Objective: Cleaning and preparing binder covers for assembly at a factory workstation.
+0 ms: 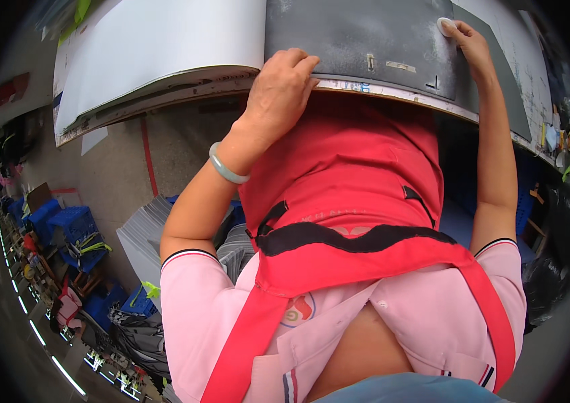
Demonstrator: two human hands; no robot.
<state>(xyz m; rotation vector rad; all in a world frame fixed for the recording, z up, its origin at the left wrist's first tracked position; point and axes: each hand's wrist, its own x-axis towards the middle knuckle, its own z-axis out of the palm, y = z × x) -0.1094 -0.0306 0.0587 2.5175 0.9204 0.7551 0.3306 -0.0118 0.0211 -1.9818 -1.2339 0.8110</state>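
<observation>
Pinches a white disc point(444, 27) in right fingers point(462, 29) at the grey board point(352, 37), already smudged; curls left fingers point(305, 65) by the near edge of the table point(342, 86); can't tell their hold, or work remaining.

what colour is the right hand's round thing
The round thing is white, best seen in the head view.

A dark grey panel point(359, 33), smudged with pale dust, lies flat, with small slot-like marks toward its near right corner. A small, rounded white piece point(442, 25) is at its right side.
</observation>
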